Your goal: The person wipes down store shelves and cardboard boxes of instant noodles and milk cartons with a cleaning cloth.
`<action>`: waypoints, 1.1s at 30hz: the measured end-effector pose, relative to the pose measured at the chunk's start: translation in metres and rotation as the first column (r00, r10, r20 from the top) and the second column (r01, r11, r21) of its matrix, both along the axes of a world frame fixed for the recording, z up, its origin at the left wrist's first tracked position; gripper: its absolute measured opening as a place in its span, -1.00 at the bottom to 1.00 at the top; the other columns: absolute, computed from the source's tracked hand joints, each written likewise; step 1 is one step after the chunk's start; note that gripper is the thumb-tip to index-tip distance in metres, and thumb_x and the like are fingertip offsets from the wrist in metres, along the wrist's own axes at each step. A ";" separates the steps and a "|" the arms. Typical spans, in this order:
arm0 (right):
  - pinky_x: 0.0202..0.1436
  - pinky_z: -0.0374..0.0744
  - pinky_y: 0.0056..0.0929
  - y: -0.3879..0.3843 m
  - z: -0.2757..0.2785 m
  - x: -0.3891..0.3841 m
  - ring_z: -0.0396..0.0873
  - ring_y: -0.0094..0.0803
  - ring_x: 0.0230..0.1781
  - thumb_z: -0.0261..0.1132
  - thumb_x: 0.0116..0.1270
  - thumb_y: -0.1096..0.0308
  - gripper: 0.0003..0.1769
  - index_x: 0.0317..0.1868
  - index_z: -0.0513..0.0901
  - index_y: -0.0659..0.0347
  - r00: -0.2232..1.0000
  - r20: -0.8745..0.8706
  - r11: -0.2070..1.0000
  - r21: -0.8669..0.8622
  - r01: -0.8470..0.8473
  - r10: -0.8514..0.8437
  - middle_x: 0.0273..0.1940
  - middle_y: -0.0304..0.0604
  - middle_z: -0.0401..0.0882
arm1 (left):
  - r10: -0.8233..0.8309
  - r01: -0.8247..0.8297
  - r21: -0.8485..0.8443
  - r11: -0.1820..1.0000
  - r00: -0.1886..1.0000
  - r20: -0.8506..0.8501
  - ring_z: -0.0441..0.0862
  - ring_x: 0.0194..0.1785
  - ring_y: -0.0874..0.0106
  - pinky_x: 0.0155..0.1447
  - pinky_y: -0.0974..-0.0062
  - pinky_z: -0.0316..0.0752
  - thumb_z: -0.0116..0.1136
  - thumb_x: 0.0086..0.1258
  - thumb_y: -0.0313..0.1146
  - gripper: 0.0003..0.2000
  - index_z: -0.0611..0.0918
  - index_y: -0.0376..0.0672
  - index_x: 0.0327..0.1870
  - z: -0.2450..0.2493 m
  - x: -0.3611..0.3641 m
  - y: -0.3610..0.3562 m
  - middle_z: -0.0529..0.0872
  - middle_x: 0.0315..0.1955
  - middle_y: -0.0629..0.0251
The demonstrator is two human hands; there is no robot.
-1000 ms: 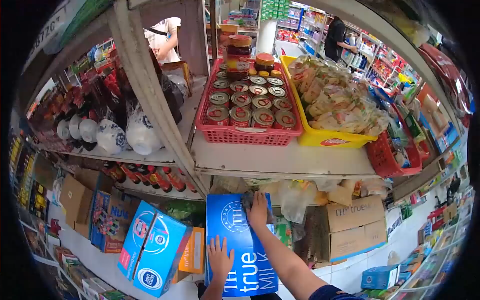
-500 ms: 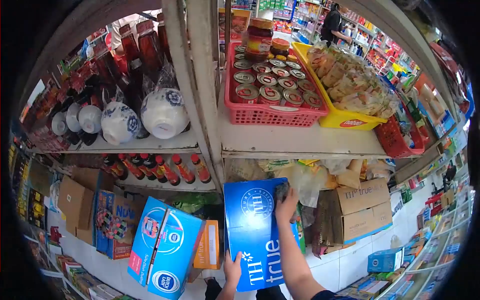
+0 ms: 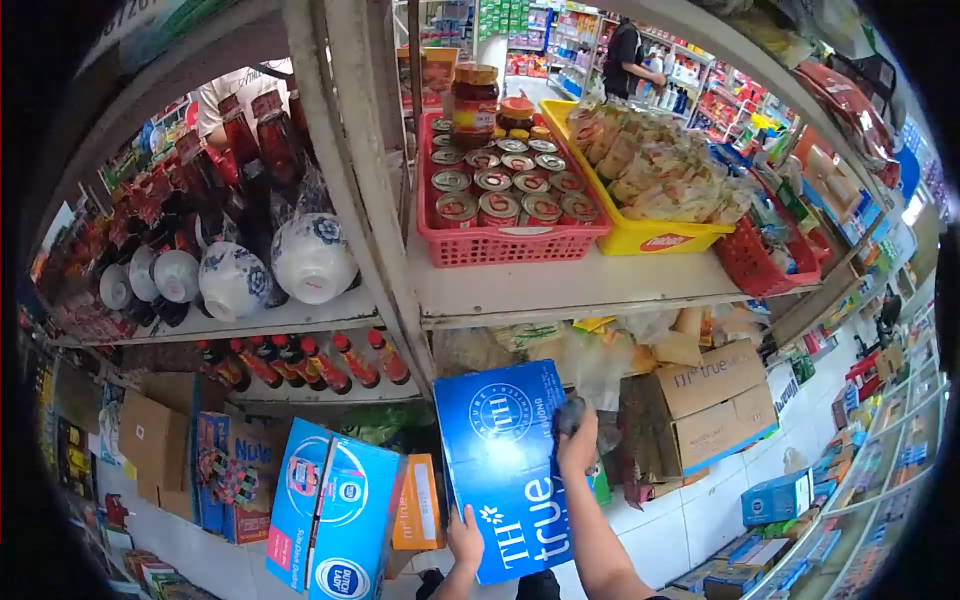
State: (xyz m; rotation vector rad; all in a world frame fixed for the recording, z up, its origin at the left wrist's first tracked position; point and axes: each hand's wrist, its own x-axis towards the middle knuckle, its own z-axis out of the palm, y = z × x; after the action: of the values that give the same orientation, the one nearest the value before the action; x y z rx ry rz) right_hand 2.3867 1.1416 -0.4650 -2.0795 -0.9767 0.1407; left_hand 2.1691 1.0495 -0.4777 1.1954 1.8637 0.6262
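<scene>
A blue TH true milk carton (image 3: 497, 470) stands upright in front of me, its printed face toward me. My left hand (image 3: 466, 540) grips the carton's lower left edge, fingers partly hidden behind it. In my right hand (image 3: 580, 448) is a bunched dark grey cloth (image 3: 570, 414), held against the carton's upper right edge. To the left leans a light blue Dutch Lady carton (image 3: 335, 510), and an orange carton (image 3: 417, 500) sits between the two.
A metal shelf (image 3: 560, 290) above carries a pink basket of cans (image 3: 510, 245), a yellow basket of bagged food (image 3: 665, 240) and patterned bowls (image 3: 312, 260). Open brown cartons (image 3: 715, 410) stand below at right. A person (image 3: 625, 62) is at the far back.
My right hand has moved slightly down the carton's right edge with the cloth. The carton tilts a little more to the left. The camera view has shifted, so the shelf appears further left.
</scene>
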 end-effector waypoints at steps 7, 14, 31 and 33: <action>0.11 0.31 -0.09 0.006 0.013 -0.115 0.34 0.05 0.05 0.37 -0.11 0.24 -0.29 0.17 0.42 -0.02 0.884 0.220 0.910 -0.147 -0.388 0.412 0.06 0.07 0.40 | -0.012 0.010 -0.034 0.999 0.998 -0.068 0.54 -0.13 -0.07 -0.07 0.07 0.41 -0.17 0.39 -0.08 -0.58 0.46 -0.22 0.06 -0.011 0.000 -0.001 0.61 -0.19 -0.10; 0.08 0.35 -0.13 -0.006 0.004 -0.127 0.36 0.01 0.05 0.30 -0.13 0.43 -0.33 0.13 0.46 -0.06 0.755 0.210 0.783 -0.122 -0.610 0.621 0.05 0.03 0.39 | -0.032 0.031 -0.010 0.999 0.993 -0.113 0.53 -0.10 -0.09 -0.05 0.09 0.42 -0.15 0.38 -0.05 -0.53 0.45 -0.27 0.09 -0.015 -0.004 -0.003 0.58 -0.15 -0.18; 0.27 0.19 -0.01 -0.038 -0.001 -0.148 0.18 0.15 0.24 0.26 0.13 0.09 -0.42 0.21 0.42 -0.12 0.773 0.161 0.788 -0.195 -0.585 0.614 0.22 0.21 0.21 | 0.083 -0.083 -0.011 0.997 0.994 0.075 0.47 -0.01 -0.09 0.08 0.07 0.30 -0.47 0.46 -0.01 -0.43 0.54 -0.34 -0.04 -0.011 -0.003 -0.003 0.58 -0.15 -0.16; 0.21 0.24 -0.05 -0.045 0.019 -0.114 0.28 0.08 0.15 0.28 0.06 0.18 -0.43 0.16 0.45 -0.08 0.819 0.096 0.817 -0.198 -0.542 0.566 0.15 0.16 0.33 | 0.051 -0.048 -0.140 0.989 0.999 0.018 0.45 0.05 -0.04 0.15 0.18 0.29 -0.48 0.46 0.01 -0.42 0.51 -0.31 0.03 -0.010 -0.005 -0.002 0.55 -0.04 -0.12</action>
State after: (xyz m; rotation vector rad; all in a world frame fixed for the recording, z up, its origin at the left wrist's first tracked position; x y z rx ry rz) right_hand 2.2727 1.0962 -0.4462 -1.9034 -1.7067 0.3787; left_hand 2.1636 1.0472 -0.4879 1.0506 1.8919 0.5242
